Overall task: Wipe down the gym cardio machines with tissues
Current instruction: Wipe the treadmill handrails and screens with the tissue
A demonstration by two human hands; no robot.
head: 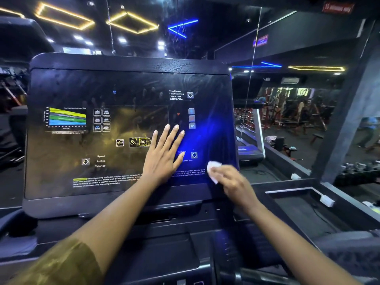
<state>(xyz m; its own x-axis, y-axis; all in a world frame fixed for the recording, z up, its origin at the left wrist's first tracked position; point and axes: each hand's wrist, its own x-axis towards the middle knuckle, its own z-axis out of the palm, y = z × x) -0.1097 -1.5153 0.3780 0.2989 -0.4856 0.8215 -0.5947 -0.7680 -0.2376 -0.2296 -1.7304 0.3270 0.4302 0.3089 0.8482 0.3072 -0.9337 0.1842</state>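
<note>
First-person view looking down at the large, glossy black console panel (82, 85) of a gym cardio machine, tilted up toward the viewer. The person's left hand (164, 155) lies flat on the panel a little right of centre. Its fingers are straight and slightly spread, and it holds nothing. It covers the end of a row of small square buttons, and a yellow-edged OK button (142, 142) shows just to its left.

The right hand (234, 182), slightly blurred, is at the panel's lower right corner. Its fingers are curled around a small crumpled white tissue (212, 170), which sticks out past the fingertips and is held against the panel surface, just beside lines of small white warning text.

On the panel's left side is a striped yellow, green and blue chart (66, 118), with the white words Speed, Incline and Calories lower down. The dark surface shows smears, and a bright blue glare spreads across its right part. A gold-coloured sleeve (61, 262) covers the upper left forearm.

Above the panel, yellow rectangular light strips (131, 22) glow on a dark ceiling. To the right is a dim gym floor with red equipment (275, 114).
</note>
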